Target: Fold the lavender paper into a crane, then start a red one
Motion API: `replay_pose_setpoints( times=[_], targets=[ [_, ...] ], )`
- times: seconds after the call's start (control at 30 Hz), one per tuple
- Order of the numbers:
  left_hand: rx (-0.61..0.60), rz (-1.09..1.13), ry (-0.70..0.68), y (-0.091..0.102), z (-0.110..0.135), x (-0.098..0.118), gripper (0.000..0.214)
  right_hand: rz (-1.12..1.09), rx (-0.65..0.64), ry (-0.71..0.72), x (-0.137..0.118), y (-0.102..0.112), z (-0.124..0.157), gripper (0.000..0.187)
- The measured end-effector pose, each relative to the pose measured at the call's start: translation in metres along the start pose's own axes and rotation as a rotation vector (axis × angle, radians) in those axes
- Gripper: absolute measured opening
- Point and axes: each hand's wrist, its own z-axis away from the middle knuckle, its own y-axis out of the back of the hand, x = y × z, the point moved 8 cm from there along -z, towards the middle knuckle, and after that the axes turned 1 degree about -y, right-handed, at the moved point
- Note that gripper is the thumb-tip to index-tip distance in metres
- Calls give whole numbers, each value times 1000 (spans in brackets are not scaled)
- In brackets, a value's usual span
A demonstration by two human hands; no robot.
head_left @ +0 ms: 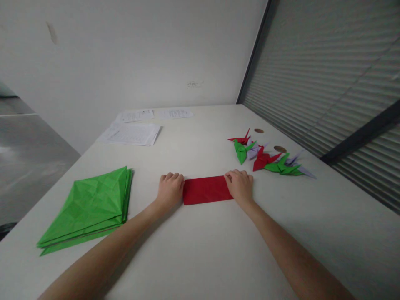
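Observation:
A red sheet of paper (208, 190), folded into a long rectangle, lies on the white table in front of me. My left hand (170, 189) is closed at its left end, the fingers curled and the thumb hidden. At the right end my right hand (241, 186) pinches the upper corner, its fingers bent over the edge. Left of my left forearm rests a stack of creased green paper sheets (96, 198).
Several folded paper cranes in red, green (283, 166) and pale purple sit at the right. Two round table holes (280, 148) lie beyond them, near the window blinds (328, 83). Printed sheets (134, 134) are spread at the back left, below the white wall.

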Motion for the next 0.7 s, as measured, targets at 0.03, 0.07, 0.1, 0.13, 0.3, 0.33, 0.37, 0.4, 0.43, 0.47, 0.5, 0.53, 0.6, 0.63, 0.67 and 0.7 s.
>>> replay_pose_setpoints(
  times=[0.03, 0.07, 0.1, 0.13, 0.3, 0.33, 0.37, 0.4, 0.43, 0.47, 0.5, 0.53, 0.6, 0.63, 0.67, 0.7],
  targets=[
    [-2, -15, -3, -1, 0, 1, 23, 19, 12, 15, -2, 1, 1, 16],
    [-4, -28, -8, -1, 0, 1, 24, 33, 21, 27, -4, 2, 1, 16],
    [-7, -36, -13, -1, 0, 2, 24, 43, 27, 33, -5, 2, 2, 16],
    [-12, -40, -19, -2, -1, 2, 24, 50, 29, 36, -6, 2, 2, 16],
    [-29, 14, -14, 0, -1, 1, 21, 47, 26, 15, -4, 1, 3, 14],
    [-26, 30, -17, 0, -1, 1, 25, 42, 30, 8, -4, 2, 2, 13],
    [-22, 42, -27, 0, -1, 1, 31, 38, 38, 0, -4, 3, 2, 15],
    [-18, 53, -49, 0, -1, 2, 40, 36, 46, -6, -3, 4, 2, 18],
    [-12, 63, -78, -1, -1, 3, 47, 35, 52, -8, -4, 5, 2, 20],
    [-8, 75, -119, -2, -1, 5, 53, 38, 54, -7, -4, 5, 2, 20],
    [-6, 91, -172, -3, -1, 7, 56, 44, 51, -1, -5, 6, 2, 17],
    [-3, 111, -230, -5, -1, 9, 57, 51, 45, 11, -6, 5, 2, 14],
    [-4, 158, -343, -7, -1, 14, 55, 64, 26, 43, -9, 4, 2, 14],
    [-10, 178, -386, -7, 0, 16, 52, 68, 18, 59, -10, 3, 3, 17],
    [-19, 191, -416, -8, 0, 18, 50, 71, 12, 73, -11, 2, 3, 18],
    [-27, 198, -429, -7, 0, 19, 48, 72, 9, 82, -11, 2, 3, 19]
  ],
)
